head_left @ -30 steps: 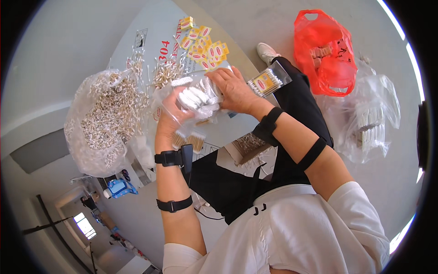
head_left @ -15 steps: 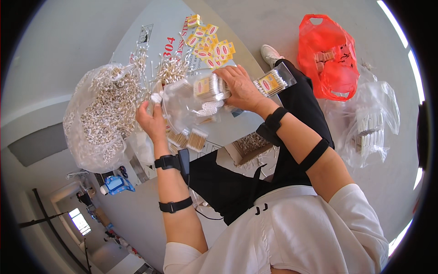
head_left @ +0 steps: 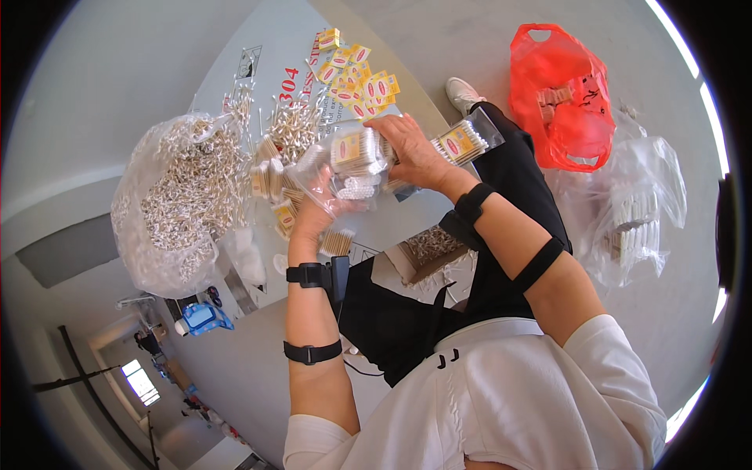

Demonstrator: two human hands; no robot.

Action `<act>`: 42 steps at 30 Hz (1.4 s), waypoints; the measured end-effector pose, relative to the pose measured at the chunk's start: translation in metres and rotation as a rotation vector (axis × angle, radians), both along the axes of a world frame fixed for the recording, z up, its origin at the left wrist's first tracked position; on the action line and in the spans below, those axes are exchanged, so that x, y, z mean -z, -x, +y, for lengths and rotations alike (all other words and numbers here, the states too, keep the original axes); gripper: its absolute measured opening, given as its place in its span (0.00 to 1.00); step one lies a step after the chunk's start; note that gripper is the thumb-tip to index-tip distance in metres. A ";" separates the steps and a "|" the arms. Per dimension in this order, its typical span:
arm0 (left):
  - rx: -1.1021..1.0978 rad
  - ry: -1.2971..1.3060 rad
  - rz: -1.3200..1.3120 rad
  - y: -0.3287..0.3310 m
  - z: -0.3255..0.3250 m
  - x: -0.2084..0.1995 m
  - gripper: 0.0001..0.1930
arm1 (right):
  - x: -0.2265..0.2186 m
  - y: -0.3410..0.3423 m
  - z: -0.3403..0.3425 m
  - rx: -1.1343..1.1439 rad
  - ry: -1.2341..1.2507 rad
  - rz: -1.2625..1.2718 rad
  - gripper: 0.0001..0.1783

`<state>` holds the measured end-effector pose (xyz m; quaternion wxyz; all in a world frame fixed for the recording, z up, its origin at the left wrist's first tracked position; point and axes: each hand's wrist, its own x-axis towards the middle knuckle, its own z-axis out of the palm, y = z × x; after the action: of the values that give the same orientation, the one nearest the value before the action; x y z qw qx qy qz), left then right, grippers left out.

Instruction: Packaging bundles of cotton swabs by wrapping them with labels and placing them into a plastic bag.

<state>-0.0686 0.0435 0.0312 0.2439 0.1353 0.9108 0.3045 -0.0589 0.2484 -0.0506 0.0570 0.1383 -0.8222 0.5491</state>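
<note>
A clear plastic bag [head_left: 356, 184] holding bundles of cotton swabs and a yellow-and-white card is between my hands above the table. My right hand [head_left: 419, 157] grips its right side, thumb below and fingers along the top. On the left, my left hand [head_left: 310, 219] holds the bag from beneath, its fingers partly seen through the plastic. Close to my right wrist lies another clear pack of cotton swabs [head_left: 460, 143] with a yellow card. Small bundles of swabs [head_left: 270, 176] stand left of the bag, and another bundle [head_left: 337, 241] lies near my left wrist.
A large clear sack of loose cotton swabs [head_left: 176, 196] sits at the left. Loose swabs [head_left: 294, 125] and yellow cards [head_left: 360, 82] lie on the table's far part. A cardboard box [head_left: 423, 258] of swabs is near my legs. To the right are a red bag [head_left: 560, 149] and a clear bag [head_left: 638, 211].
My left hand has moved right, from the bag's far left edge to under it. The bag's loose left end has drawn inward, uncovering swab bundles. My right hand has barely moved.
</note>
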 end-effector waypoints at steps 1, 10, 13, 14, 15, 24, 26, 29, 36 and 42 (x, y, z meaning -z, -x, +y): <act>0.002 0.063 0.106 -0.001 0.001 0.001 0.41 | -0.001 0.000 0.000 -0.001 0.002 0.002 0.43; -0.159 -0.408 0.204 -0.007 0.024 0.001 0.52 | 0.003 0.001 0.000 -0.028 0.005 0.013 0.40; -0.028 -0.226 0.264 -0.001 0.025 -0.001 0.49 | 0.006 0.001 -0.005 -0.007 -0.042 0.059 0.39; 0.049 -0.119 0.304 0.002 0.023 0.000 0.46 | 0.006 0.001 -0.006 0.004 -0.052 0.053 0.38; 0.047 -0.120 0.305 0.001 0.019 -0.001 0.46 | 0.007 0.001 -0.007 0.016 -0.062 0.048 0.38; -0.368 -0.192 0.070 0.006 -0.065 0.019 0.24 | -0.004 0.001 -0.010 0.016 -0.078 0.023 0.36; -0.236 -0.378 0.206 0.002 -0.041 0.018 0.31 | -0.003 -0.001 -0.012 0.052 -0.109 0.018 0.36; -0.092 -0.398 0.177 0.000 -0.006 0.006 0.40 | 0.002 -0.003 -0.010 0.101 -0.134 0.027 0.35; 0.015 -0.129 0.184 0.011 0.011 0.008 0.43 | 0.003 0.002 -0.013 0.102 -0.095 0.080 0.32; -0.060 -0.077 0.258 0.013 -0.014 -0.003 0.25 | 0.007 0.002 -0.005 0.093 -0.067 0.054 0.34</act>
<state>-0.0818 0.0293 0.0343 0.1101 0.1554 0.9258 0.3266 -0.0609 0.2435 -0.0580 0.1002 0.1166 -0.8438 0.5141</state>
